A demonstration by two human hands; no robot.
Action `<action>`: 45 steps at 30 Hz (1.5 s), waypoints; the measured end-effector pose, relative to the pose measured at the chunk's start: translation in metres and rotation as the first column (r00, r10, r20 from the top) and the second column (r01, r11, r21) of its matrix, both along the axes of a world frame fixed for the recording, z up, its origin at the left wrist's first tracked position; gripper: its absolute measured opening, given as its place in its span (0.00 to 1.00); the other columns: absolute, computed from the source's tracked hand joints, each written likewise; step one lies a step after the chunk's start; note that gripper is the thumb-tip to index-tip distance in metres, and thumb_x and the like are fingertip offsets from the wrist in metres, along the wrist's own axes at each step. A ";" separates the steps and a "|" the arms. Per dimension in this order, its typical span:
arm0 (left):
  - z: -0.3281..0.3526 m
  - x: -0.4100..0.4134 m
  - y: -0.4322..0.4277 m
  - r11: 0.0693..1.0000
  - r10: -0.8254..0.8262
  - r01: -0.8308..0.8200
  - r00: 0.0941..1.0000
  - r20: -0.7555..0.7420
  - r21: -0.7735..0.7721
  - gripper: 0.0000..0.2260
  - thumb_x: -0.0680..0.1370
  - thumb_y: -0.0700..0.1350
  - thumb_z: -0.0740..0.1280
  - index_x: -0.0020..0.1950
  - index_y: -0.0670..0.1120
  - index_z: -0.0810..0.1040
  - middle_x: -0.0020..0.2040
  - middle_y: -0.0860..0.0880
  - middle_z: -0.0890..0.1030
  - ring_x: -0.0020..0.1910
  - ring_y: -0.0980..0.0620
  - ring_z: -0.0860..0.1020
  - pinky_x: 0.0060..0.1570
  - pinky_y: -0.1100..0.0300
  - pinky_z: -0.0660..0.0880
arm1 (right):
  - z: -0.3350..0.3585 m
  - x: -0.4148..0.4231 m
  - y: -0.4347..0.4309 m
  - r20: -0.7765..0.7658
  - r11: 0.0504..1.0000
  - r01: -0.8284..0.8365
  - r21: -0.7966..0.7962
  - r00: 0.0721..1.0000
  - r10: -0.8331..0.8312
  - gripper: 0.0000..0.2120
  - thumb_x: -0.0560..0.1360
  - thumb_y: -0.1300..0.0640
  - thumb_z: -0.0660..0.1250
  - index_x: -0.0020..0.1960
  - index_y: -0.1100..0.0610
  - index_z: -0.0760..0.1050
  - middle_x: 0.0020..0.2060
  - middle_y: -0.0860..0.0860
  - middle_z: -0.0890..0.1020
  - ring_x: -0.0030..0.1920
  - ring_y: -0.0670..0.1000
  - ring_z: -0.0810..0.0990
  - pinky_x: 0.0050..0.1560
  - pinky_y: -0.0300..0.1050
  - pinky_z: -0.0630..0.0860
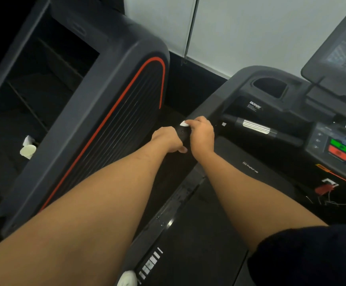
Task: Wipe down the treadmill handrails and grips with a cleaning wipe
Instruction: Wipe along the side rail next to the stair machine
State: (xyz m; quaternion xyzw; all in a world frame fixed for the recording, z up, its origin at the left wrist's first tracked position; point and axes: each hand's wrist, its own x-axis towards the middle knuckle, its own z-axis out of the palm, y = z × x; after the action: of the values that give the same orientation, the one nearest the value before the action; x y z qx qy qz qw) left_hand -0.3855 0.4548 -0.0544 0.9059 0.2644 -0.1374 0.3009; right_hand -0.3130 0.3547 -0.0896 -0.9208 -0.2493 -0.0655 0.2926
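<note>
A: From where I stand beside the person, which parts are in play?

B: Both bare arms reach forward to the left handrail (183, 135) of the treadmill (219, 203). The left hand (168, 139) is wrapped around the dark rail, fingers curled under it, holding it. The right hand (202, 134) sits just ahead of it on the same rail, closed over a white wipe (184, 124); only a small corner of the wipe shows past the fingertips. The two hands are just beside each other, with a short bare stretch of rail between them.

A: And the rest of the machine?

B: To the right lies a front grip (256, 126) with a silver ribbed band, untouched. Beyond it, the console (337, 145) carries a green button above a red one. A cup holder (270, 87) is recessed in the housing, and a tilted screen (339, 48) rises at the upper right. A red clip (323, 187) with a cord hangs below the console.

A: What stands to the left?

B: Another machine (97, 112), dark, with a red-orange line curving around its ribbed side panel. A white paper cup (28, 150) rests inside its frame. A pale wall (250, 27) closes the scene behind.
</note>
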 end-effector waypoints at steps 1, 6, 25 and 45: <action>-0.002 -0.002 0.001 1.000 -0.011 0.011 1.000 0.006 0.000 0.20 0.72 0.56 0.77 0.53 0.45 0.75 0.45 0.48 0.79 0.43 0.49 0.79 0.42 0.57 0.76 | 0.001 0.005 0.002 -0.011 0.999 0.037 0.029 0.999 -0.037 0.11 0.75 0.66 0.63 0.52 0.56 0.82 0.51 0.56 0.77 0.48 0.50 0.75 0.46 0.32 0.71; -0.003 -0.002 0.005 0.998 -0.053 0.052 0.998 0.027 0.025 0.20 0.71 0.57 0.76 0.52 0.45 0.78 0.43 0.49 0.80 0.40 0.50 0.78 0.41 0.57 0.75 | -0.002 -0.020 0.002 0.001 0.993 0.110 0.033 0.994 -0.110 0.03 0.75 0.57 0.67 0.45 0.56 0.76 0.46 0.49 0.74 0.46 0.49 0.76 0.41 0.43 0.75; -0.021 0.003 0.006 1.000 -0.025 0.025 1.000 0.005 0.002 0.19 0.71 0.57 0.77 0.52 0.47 0.77 0.44 0.49 0.81 0.39 0.51 0.79 0.43 0.56 0.77 | 0.005 -0.003 0.011 -0.019 0.997 0.070 0.040 0.997 -0.069 0.13 0.76 0.66 0.65 0.57 0.55 0.81 0.52 0.54 0.76 0.53 0.52 0.76 0.48 0.34 0.69; -0.019 0.002 0.006 0.999 0.010 -0.009 1.000 0.025 -0.035 0.17 0.69 0.58 0.78 0.47 0.49 0.76 0.42 0.50 0.81 0.39 0.51 0.80 0.37 0.57 0.73 | 0.014 -0.010 0.006 -0.019 0.997 0.076 -0.018 0.997 -0.077 0.13 0.74 0.64 0.70 0.58 0.57 0.82 0.54 0.52 0.78 0.55 0.51 0.78 0.55 0.38 0.73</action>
State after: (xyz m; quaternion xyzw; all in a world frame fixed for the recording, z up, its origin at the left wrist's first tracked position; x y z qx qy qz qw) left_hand -0.3836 0.4609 -0.0731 0.9008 0.2626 -0.1293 0.3207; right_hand -0.3230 0.3609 -0.0761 -0.9328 -0.2115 -0.0653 0.2845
